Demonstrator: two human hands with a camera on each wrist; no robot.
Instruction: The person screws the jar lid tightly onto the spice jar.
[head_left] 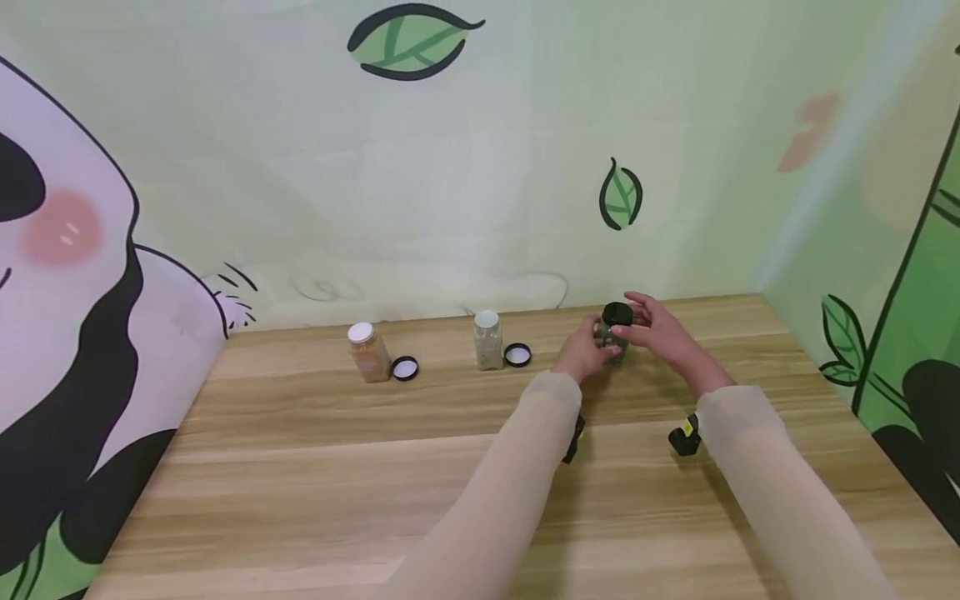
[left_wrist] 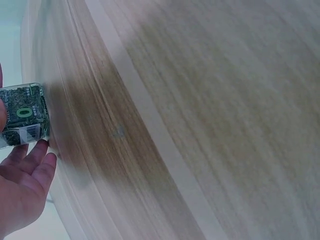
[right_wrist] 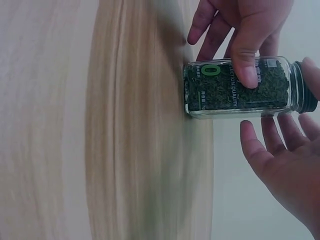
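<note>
Two sleeves (head_left: 480, 500) crossed the table (head_left: 285, 500). The left hand (head_left: 585, 348) gripped the jar (right_wrist: 272, 87), thumb across its front and fingers behind. The right hand (head_left: 663, 333) was at the black cap (head_left: 617, 314), fingers spread; whether it pinched the cap I could not tell. The jar was near the table's back edge, long axis near vertical, cap up. Both wrist views showed its green 0; only the left showed a barcode (left_wrist: 31, 133). Only the head view showed the pale jar (head_left: 490, 343) and orange jar (head_left: 371, 358), each beside a black lid (head_left: 517, 354), before the leaf-printed wall (head_left: 450, 167).
</note>
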